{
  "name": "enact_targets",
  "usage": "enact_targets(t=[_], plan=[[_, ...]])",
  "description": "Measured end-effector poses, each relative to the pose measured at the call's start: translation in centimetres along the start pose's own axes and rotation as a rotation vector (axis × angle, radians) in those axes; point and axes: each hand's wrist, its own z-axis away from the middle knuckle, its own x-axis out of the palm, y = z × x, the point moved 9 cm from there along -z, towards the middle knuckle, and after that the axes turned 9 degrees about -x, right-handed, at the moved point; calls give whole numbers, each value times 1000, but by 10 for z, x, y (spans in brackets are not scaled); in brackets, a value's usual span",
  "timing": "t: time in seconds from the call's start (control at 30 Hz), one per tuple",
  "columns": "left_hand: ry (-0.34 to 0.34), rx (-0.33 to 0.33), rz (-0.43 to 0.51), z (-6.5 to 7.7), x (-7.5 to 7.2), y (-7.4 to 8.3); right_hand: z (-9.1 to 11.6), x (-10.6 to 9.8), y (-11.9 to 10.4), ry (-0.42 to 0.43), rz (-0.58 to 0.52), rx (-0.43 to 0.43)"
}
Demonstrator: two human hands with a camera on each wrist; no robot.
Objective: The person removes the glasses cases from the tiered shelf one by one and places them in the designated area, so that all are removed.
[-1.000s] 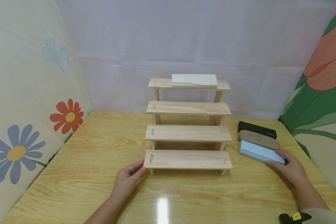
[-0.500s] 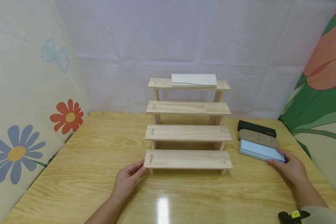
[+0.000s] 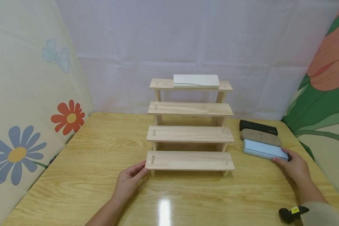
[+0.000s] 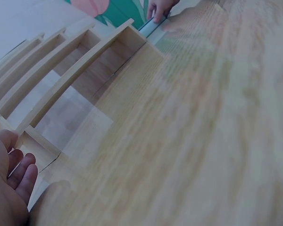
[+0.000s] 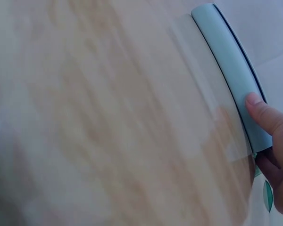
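A four-tier wooden display stand [image 3: 189,160] stands on the table, its lowest shelf toward me. My left hand [image 3: 131,179] pinches the left end of that shelf; the left wrist view shows the hand [image 4: 9,176] at the shelf's corner. At the right, my right hand [image 3: 295,166] grips the right end of a light blue glasses case [image 3: 262,149]. In the right wrist view the thumb lies on top of the blue case [image 5: 231,66], with the other fingers partly hidden behind it. Behind it lie a brown glasses case [image 3: 260,137] and a black glasses case [image 3: 258,126], close together.
A white glasses case [image 3: 196,81] lies on the stand's top shelf. The wood-grain table [image 3: 110,141] is bounded by a pale cloth [image 3: 124,37] at the back and flower-printed cloths at both sides. A dark strap with a yellow label [image 3: 295,209] sits on my right wrist.
The right hand has shifted slightly away from me with the blue case, and the brown and black cases have slid back too. The left hand and the stand have stayed put.
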Motion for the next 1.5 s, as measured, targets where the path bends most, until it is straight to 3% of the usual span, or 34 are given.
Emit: enact_targets(t=[1.07,1.5], plan=[[-3,14,16,3,0,3,-15,-2,8,-23,-24,58],[-22,7,18,2,1,2,-17,-5,-7,-1,-75,-16]])
